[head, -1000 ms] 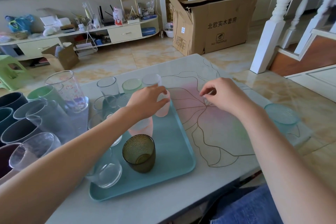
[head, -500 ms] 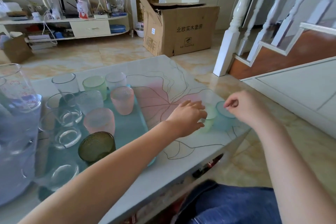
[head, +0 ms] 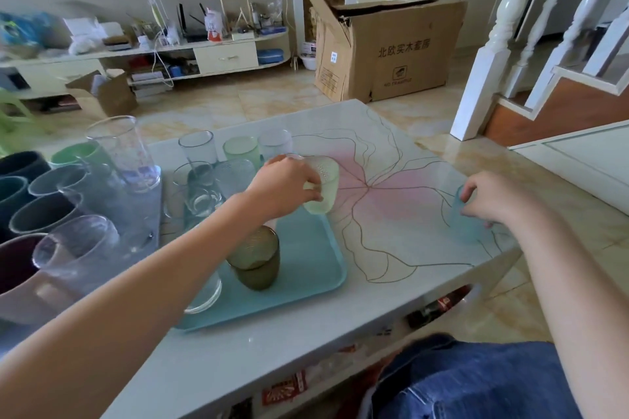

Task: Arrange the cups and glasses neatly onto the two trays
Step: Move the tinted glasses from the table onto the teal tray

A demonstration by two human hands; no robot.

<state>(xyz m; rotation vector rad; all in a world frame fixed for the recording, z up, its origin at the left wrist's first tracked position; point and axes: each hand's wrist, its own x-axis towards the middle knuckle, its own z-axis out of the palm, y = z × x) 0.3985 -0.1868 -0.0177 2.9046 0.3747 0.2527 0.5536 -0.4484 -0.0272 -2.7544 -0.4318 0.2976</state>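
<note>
My left hand point(head: 284, 185) grips a pale green frosted cup point(head: 324, 185), tilted, just above the right edge of the teal tray point(head: 306, 269). My right hand point(head: 490, 196) holds a light blue frosted cup point(head: 463, 224) standing near the table's right edge. On the teal tray stand a dark olive glass point(head: 255, 258), clear glasses point(head: 199, 187) and frosted cups at the back point(head: 240, 150). A second, grey tray point(head: 146, 214) at the left carries a tall clear glass point(head: 122, 153) and several dark and green mugs point(head: 37, 214).
The white table point(head: 391, 214) bears a pink flower pattern. A large cardboard box point(head: 388, 51) stands on the floor beyond, white stair posts point(head: 486, 58) to the right, and a cluttered low shelf unit point(head: 170, 54) along the back wall. My blue-jeaned knee point(head: 476, 381) is under the table's front edge.
My left hand picked up the pale green cup from the table's right side and carried it left to the teal tray. My right hand closed on the blue cup.
</note>
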